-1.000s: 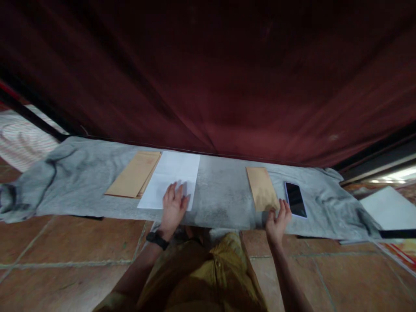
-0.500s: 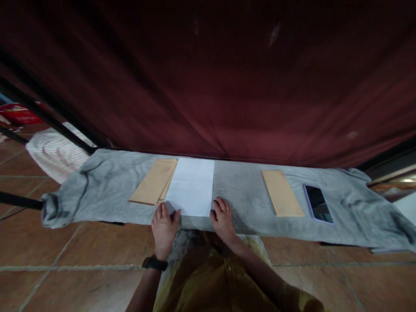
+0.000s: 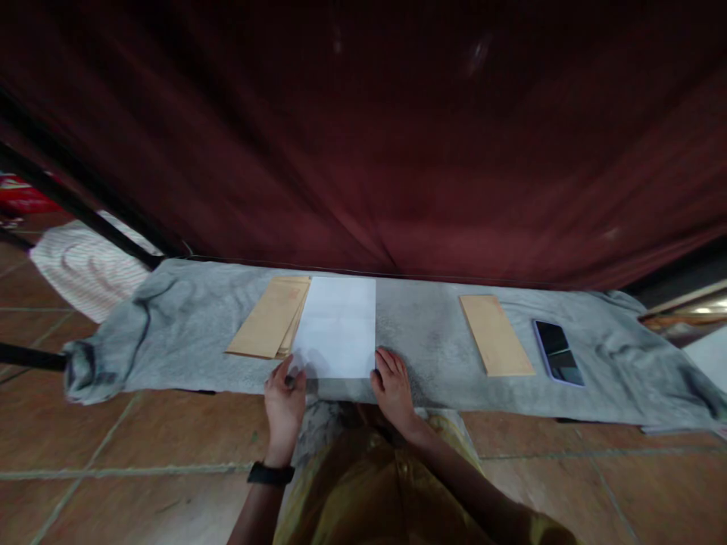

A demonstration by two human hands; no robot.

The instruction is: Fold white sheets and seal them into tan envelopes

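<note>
A white sheet of paper (image 3: 336, 325) lies flat in front of me, with faint crease lines across it. My left hand (image 3: 285, 397) is at its lower left corner, thumb and forefinger apart and the other fingers bent. Along the lower right edge of the sheet rests my right hand (image 3: 393, 384), its fingers stretched out on the cloth and its thumb by the paper. To the left of the sheet, and touching its edge, are several overlapping brown paper envelopes (image 3: 266, 318).
The grey cloth (image 3: 423, 333) covers a narrow bench against a dark red curtain (image 3: 363, 166). On the right lie a single brown envelope (image 3: 496, 335) and a phone (image 3: 557, 353). Black metal bars (image 3: 34, 356) and a striped cloth (image 3: 91, 261) are at the left.
My left hand has drawn slightly back from the sheet's corner, with its fingers more bent. The right hand has slid a little along the right edge. The paper stays in place.
</note>
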